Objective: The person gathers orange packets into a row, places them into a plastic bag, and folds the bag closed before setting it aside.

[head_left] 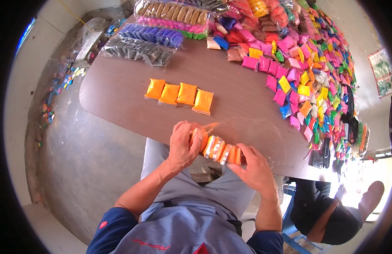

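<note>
Between my two hands, at the table's near edge, is a row of orange packets standing on edge and pressed together. My left hand wraps round the left end of the row, where clear film shows. The right end is held by my right hand, its thumb below and fingers above. Clear plastic film lies on the table beyond the row. Several orange packets lie flat side by side farther up the table.
Bagged rows of blue packets and black packets lie at the back left of the brown table. A large heap of mixed coloured packets covers the right side. Another person sits at the lower right.
</note>
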Tool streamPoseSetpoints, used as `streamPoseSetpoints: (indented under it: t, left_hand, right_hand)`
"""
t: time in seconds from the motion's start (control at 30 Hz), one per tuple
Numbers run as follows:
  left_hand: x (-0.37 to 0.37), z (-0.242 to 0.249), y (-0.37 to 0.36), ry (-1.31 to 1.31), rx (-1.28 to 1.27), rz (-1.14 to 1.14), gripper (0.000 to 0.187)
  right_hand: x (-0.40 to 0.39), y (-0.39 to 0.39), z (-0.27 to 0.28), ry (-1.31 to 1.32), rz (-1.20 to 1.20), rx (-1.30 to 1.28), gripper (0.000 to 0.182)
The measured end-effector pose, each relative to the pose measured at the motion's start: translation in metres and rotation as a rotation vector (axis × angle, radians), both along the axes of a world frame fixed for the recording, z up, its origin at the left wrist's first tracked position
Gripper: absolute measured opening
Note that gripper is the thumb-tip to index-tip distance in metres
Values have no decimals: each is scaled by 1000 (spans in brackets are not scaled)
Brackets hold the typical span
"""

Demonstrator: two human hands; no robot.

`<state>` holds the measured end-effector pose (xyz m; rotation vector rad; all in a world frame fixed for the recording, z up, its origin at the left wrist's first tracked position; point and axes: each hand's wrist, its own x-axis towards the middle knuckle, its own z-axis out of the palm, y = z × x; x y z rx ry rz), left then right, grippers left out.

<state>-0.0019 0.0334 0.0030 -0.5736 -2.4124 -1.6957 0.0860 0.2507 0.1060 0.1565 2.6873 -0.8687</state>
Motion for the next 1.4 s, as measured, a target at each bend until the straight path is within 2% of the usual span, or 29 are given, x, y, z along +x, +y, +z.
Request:
streamPoseSetpoints:
  t: [0.2, 0.3, 0.4, 0.5, 0.6, 0.7, 0.8, 0.9, 1.0, 1.2, 1.4]
  left_hand:
    - [-1, -4, -1, -5, -2, -12, 18]
    - [-1, -1, 0, 27, 25, -11, 17]
    - [0, 1, 0, 35, 37, 5, 15]
    - [0, 1, -1, 59, 28, -3, 15]
    - [0, -2, -1, 63, 25, -11, 16]
    - [0, -1, -1, 72, 21, -2, 17]
    - [0, -2, 1, 86, 43, 18, 17]
    - [0, -1, 0, 80, 58, 12, 17]
    - [0, 1, -1, 86, 85, 6, 17]
    - [-1, -2, -3, 96, 46, -15, 15]
    - [0, -1, -3, 83, 52, -34, 15]
  right_hand:
    - [2, 0, 20, 20, -15, -26, 71]
    - [3, 3, 29, 88, -113, -5, 59]
    - [-4, 0, 48, 223, -197, -145, 41]
    - [-20, -10, 69, 469, -141, -145, 27]
    - [-61, -34, 97, 573, 73, 3, 17]
    - [-115, -48, 92, 478, 323, 126, 18]
    - [-167, -54, 60, 307, 460, 312, 35]
    - [-200, -63, 32, 96, 570, 439, 44]
    - [-213, -68, 13, -3, 640, 472, 53]
    - [-224, -72, -18, 3, 666, 569, 58]
    - [-220, -64, -18, 124, 649, 520, 51]
